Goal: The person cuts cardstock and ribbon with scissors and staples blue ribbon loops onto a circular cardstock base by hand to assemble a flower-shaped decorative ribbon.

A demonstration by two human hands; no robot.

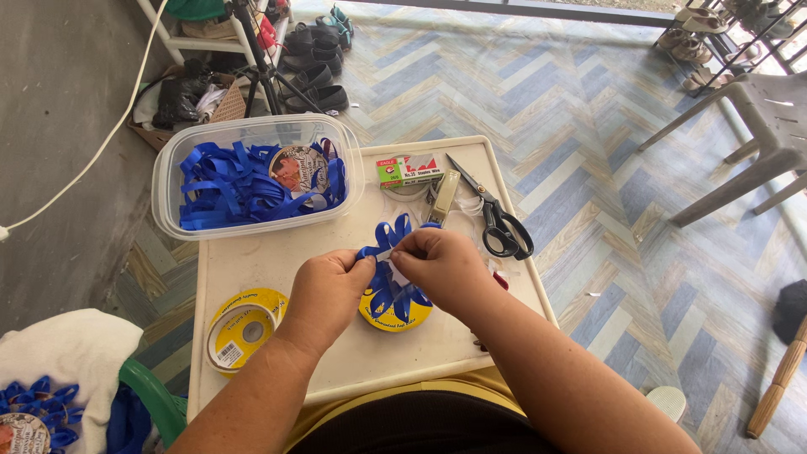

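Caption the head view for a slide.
Both hands, left hand and right hand, pinch a looped blue ribbon bow over a white square table.

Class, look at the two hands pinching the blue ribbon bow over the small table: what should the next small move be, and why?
Probably reach for the stapler. The left hand and right hand both pinch the blue ribbon bow at its centre, so its loops seem gathered but unfastened, and the stapler lies just beyond the right hand, beside the scissors.
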